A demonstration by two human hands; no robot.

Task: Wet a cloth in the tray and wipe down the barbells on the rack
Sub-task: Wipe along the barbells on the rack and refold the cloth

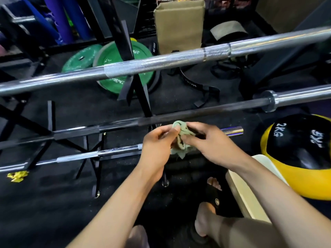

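1 head-worn wide-angle view looks forward and steeply down, close over both forearms. The rack (141, 97) recedes toward 12 o'clock, its barbells (161, 61) crossing from 9 to 3 o'clock; the floor (53, 203) fills 7 o'clock.

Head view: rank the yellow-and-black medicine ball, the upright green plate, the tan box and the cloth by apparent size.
1. medicine ball, though partly cut off and nearer the camera
2. green plate and tan box: alike, unranked
3. cloth, bunched between left hand and right hand
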